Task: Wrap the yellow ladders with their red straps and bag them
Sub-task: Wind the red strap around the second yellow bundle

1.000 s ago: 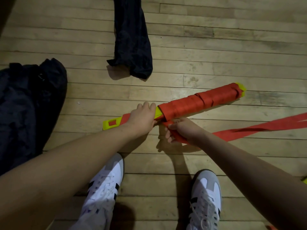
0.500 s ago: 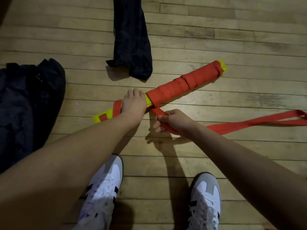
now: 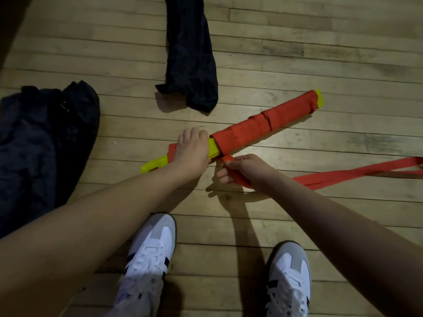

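At the far left a large dark bag (image 3: 43,143) lies slumped on the wooden floor (image 3: 297,53), its fabric rumpled and a small buckle showing near its top. Further in, toward the top of the view, a narrower dark fabric sleeve bag (image 3: 191,62) lies flat on the boards, its open end pointing toward the person.

Below that, the bundled yellow ladder (image 3: 214,149) lies slantwise on the floor, its near end low at the left and its far end higher at the right. The left hand (image 3: 191,152) presses down over the bundle's middle, fingers (image 3: 192,135) curled together over its far side, gripping it. To the left of that hand a yellow end pokes out with a bit of red around it. To the right, a short bare yellow stretch shows, then the red strap (image 3: 258,128) winds tightly around the bundle nearly to the yellow tip at the far end.

Just beside the left hand, the right hand (image 3: 242,171) holds the loose run of strap where it leaves the bundle, fingers clamped on it with the strap folded through the palm. From there the free strap trails flat across the floor to the right edge of the view, doubling back on itself.

At the bottom, two white and grey sneakers (image 3: 148,255) stand on the boards.
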A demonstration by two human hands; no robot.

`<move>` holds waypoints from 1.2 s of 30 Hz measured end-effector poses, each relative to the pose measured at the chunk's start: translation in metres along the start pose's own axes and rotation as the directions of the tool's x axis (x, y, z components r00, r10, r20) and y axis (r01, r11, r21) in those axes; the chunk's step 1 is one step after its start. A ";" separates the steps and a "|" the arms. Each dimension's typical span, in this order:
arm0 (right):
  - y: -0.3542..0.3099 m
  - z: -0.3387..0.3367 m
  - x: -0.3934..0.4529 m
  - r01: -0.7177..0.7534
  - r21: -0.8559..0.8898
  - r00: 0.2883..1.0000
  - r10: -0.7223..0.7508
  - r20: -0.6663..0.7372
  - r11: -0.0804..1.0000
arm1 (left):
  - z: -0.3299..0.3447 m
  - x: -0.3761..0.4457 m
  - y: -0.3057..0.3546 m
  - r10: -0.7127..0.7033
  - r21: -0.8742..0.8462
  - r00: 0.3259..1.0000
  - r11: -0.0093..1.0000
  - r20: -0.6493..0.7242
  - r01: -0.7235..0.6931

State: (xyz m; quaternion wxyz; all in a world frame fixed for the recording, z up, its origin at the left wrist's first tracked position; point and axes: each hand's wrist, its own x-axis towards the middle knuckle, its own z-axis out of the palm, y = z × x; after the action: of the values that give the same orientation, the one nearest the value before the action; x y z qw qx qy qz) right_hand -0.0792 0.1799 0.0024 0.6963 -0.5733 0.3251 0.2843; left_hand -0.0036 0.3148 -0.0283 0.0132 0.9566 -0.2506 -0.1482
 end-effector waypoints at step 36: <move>0.012 0.001 0.008 0.041 -0.087 0.995 -0.048 -0.085 0.995 | 0.012 -0.007 0.006 0.185 0.230 0.976 0.961 -0.117 -0.154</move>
State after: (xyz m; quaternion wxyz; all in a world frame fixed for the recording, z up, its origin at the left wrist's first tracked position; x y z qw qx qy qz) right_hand -0.0831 0.1831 -0.0108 0.6625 -0.6215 0.3297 0.2573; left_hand -0.0155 0.3138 -0.0378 -0.0628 0.9350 -0.3451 -0.0519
